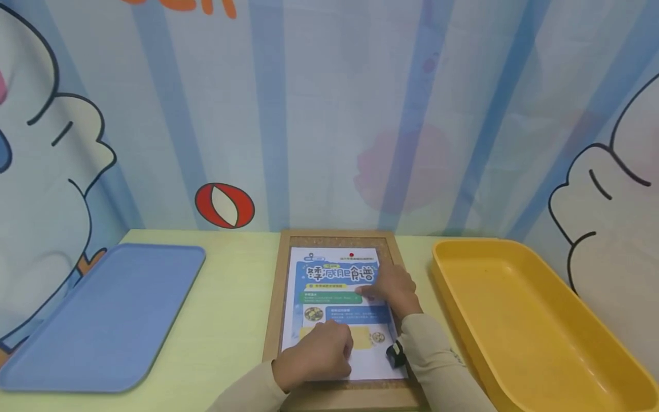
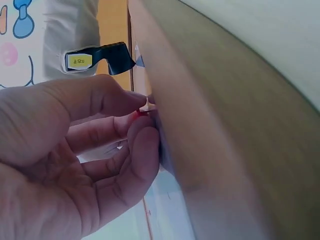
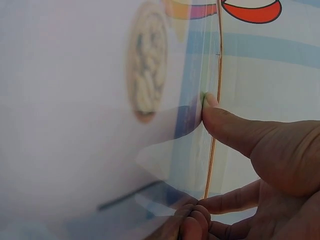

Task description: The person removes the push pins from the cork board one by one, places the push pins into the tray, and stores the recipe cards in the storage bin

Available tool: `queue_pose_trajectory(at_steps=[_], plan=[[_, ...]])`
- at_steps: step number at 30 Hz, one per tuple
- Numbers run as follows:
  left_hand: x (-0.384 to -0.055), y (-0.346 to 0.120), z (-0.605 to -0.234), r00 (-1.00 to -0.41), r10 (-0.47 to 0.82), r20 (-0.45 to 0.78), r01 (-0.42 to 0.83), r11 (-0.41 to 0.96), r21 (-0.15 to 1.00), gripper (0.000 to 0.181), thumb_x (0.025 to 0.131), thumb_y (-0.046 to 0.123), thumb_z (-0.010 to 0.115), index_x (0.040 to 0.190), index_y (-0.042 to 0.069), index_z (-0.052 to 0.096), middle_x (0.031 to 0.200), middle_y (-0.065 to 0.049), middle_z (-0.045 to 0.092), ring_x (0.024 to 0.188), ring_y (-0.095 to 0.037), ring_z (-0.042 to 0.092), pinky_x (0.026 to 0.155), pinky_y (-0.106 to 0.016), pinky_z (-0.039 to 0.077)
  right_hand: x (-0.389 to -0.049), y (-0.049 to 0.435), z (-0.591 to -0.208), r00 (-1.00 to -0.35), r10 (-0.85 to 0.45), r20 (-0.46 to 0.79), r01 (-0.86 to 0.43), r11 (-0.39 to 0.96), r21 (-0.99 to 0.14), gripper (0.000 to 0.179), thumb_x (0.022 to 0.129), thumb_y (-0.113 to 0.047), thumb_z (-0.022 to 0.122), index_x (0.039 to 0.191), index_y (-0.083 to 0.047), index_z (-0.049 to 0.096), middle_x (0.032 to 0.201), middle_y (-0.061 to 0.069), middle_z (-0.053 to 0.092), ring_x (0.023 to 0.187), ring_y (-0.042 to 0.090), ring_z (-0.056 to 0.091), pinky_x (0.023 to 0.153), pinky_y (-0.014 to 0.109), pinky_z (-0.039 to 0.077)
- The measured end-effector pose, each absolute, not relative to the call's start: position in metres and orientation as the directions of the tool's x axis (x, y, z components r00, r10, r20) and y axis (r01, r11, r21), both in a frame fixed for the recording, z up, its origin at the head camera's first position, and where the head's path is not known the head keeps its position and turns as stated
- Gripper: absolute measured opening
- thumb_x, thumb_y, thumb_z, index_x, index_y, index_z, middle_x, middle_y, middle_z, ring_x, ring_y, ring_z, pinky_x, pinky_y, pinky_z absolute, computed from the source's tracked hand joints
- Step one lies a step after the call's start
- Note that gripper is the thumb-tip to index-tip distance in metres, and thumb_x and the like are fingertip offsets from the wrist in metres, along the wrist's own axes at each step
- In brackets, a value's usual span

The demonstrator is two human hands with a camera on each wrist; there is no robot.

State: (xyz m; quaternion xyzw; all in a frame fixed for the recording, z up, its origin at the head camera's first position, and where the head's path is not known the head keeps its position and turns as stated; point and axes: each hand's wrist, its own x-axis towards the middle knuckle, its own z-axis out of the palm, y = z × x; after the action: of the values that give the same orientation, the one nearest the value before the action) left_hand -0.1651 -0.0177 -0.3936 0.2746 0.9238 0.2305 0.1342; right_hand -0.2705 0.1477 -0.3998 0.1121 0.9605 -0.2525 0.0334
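A printed poster sheet (image 1: 373, 366) lies on a wood-framed cork board (image 1: 340, 240). One red pushpin (image 1: 352, 255) sits at the sheet's top edge. Over the lower part of the sheet, my left hand (image 1: 319, 352) pinches a small red pushpin (image 2: 142, 113) between thumb and fingertips, close to the board's surface; the fingers mostly hide this pin. My right hand (image 1: 393, 289) presses on the sheet's upper right side, thumb (image 3: 227, 127) and fingers spread apart. In the right wrist view the glossy sheet reflects those fingers.
On the left is a flat blue tray (image 1: 103, 320). To the right stands a deep yellow tray (image 1: 535, 320), beside the right forearm. A printed curtain (image 1: 329, 114) hangs behind the pale yellow table (image 1: 226, 320). A black device (image 1: 396, 355) is worn on the right wrist.
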Motion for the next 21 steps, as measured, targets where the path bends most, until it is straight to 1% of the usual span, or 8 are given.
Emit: queue_pose_trajectory(at_steps=[2, 5, 9, 15, 21], plan=[[-0.1661, -0.019, -0.3942, -0.808, 0.577, -0.118, 0.446, 0.73, 0.519, 0.031, 0.07, -0.001, 0.072, 0.05, 0.016, 0.054, 0.044, 0.009, 0.043, 0.038, -0.004, 0.037, 0.037, -0.016, 0.026, -0.2703, 0.1476, -0.4, -0.971, 0.203, -0.125, 0.238, 0.842, -0.484, 0.112, 0.073, -0.031, 0.089, 0.16, -0.025, 0.018, 0.129, 0.021, 0.061, 0.099, 0.036, 0.059, 0.089, 0.055, 0.048], [-0.1663, -0.0195, -0.3944, -0.807, 0.577, -0.128, 0.437, 0.728, 0.528, 0.031, 0.071, 0.0, 0.073, 0.052, 0.016, 0.055, 0.046, 0.008, 0.046, 0.039, -0.005, 0.039, 0.038, -0.016, 0.028, -0.2704, 0.1476, -0.4005, -0.97, 0.205, -0.129, 0.242, 0.842, -0.482, 0.112, 0.074, -0.032, 0.089, 0.16, -0.024, 0.019, 0.129, 0.021, 0.061, 0.097, 0.035, 0.06, 0.088, 0.054, 0.049], [-0.1661, -0.0187, -0.3948, -0.803, 0.582, -0.13, 0.447, 0.731, 0.515, 0.028, 0.071, -0.001, 0.074, 0.055, 0.015, 0.057, 0.051, 0.006, 0.05, 0.043, -0.006, 0.043, 0.04, -0.018, 0.032, -0.2708, 0.1482, -0.401, -0.971, 0.201, -0.127, 0.237, 0.852, -0.467, 0.112, 0.074, -0.033, 0.089, 0.16, -0.023, 0.019, 0.129, 0.021, 0.061, 0.095, 0.034, 0.06, 0.086, 0.053, 0.05], [-0.1658, -0.0187, -0.394, -0.794, 0.596, -0.12, 0.476, 0.732, 0.488, 0.026, 0.073, -0.003, 0.073, 0.058, 0.014, 0.06, 0.054, 0.006, 0.051, 0.047, -0.007, 0.046, 0.044, -0.019, 0.038, -0.2718, 0.149, -0.4019, -0.972, 0.199, -0.126, 0.235, 0.855, -0.462, 0.111, 0.074, -0.034, 0.089, 0.16, -0.022, 0.02, 0.128, 0.021, 0.062, 0.093, 0.034, 0.061, 0.085, 0.052, 0.05], [-0.1655, -0.0188, -0.3931, -0.781, 0.611, -0.127, 0.487, 0.725, 0.487, 0.027, 0.074, -0.003, 0.073, 0.057, 0.015, 0.06, 0.053, 0.007, 0.051, 0.048, -0.007, 0.046, 0.044, -0.019, 0.038, -0.2715, 0.1485, -0.4009, -0.97, 0.204, -0.135, 0.244, 0.849, -0.469, 0.111, 0.073, -0.033, 0.089, 0.16, -0.023, 0.02, 0.129, 0.022, 0.061, 0.095, 0.034, 0.061, 0.086, 0.053, 0.051]])
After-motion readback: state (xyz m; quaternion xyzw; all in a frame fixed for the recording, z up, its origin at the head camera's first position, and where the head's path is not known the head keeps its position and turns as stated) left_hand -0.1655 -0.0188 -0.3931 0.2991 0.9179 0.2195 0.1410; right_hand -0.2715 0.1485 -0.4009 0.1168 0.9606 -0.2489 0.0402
